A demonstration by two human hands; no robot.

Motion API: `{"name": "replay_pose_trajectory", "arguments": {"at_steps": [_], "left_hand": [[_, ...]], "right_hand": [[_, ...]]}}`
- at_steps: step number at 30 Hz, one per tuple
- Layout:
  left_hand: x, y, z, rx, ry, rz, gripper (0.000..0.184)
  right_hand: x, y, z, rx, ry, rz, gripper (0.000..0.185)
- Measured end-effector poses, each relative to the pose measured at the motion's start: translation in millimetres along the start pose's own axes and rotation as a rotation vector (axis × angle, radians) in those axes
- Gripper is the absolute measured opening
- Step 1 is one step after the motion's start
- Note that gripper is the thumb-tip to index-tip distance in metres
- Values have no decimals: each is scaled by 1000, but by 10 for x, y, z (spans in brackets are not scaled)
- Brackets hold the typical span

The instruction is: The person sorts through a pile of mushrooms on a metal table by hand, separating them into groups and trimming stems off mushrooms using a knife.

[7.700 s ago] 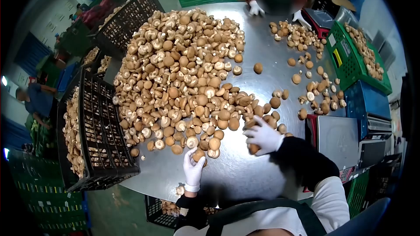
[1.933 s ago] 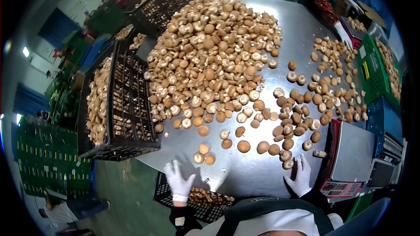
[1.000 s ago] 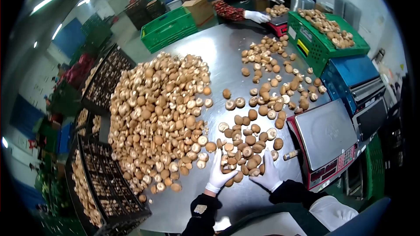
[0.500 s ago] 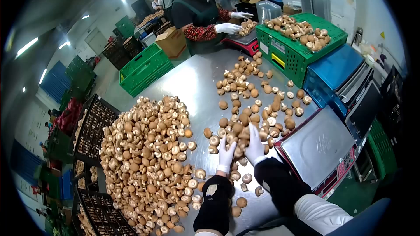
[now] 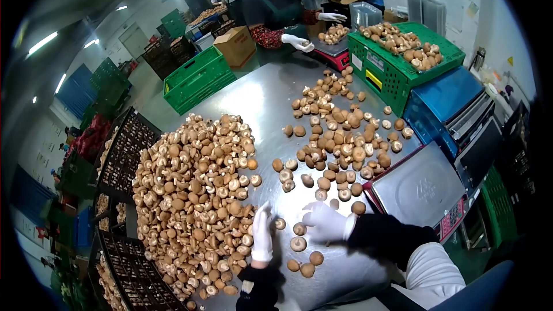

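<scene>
With your left hand [image 5: 262,236] straight-fingered and unclosed, and the grip of your right hand [image 5: 324,223] impossible to tell, hold the loose mushrooms [image 5: 298,244] toward the worktop's [image 5: 262,106] near edge lightly by their caps, being likely light, springy and easily bruised.

Bench [image 5: 262,93]: smooth metal, glossy, glare toward far edge. Scale plate [image 5: 417,187] by right edge: metal, duller. Mushroom caps [image 5: 199,234]: matt. Green crate [image 5: 396,87], right edge's far end: perforated plastic. Carton [image 5: 235,50] past far edge: matt cardboard. Gloves [image 5: 325,223]: matt, material unclear.
</scene>
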State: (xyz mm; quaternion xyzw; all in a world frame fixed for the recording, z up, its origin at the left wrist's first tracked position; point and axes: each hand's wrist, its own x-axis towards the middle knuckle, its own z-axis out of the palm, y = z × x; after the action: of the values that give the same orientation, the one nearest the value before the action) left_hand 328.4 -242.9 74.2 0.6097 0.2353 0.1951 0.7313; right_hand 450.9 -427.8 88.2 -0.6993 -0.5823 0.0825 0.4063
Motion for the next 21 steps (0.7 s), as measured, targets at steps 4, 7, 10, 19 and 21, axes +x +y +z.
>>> {"name": "replay_pose_trajectory", "arguments": {"at_steps": [4,7,10,19,21], "left_hand": [[-556,-296,-338,95,150,62,38],[-875,-464,-474,84,196,13,38],[-1154,-538,-533,59,268,41,37],[-1625,-736,-876,-16,509,-82,32],[-1694,-740,-899,1,524,-51,32]], "right_hand": [[-569,-377,808,-130,-396,-489,58],[-672,-325,1197,-255,-513,-512,51],[-515,-131,1180,-431,-491,-477,33],[413,349,-126,-582,-522,70,13],[374,1108,-214,-877,-295,177,13]]}}
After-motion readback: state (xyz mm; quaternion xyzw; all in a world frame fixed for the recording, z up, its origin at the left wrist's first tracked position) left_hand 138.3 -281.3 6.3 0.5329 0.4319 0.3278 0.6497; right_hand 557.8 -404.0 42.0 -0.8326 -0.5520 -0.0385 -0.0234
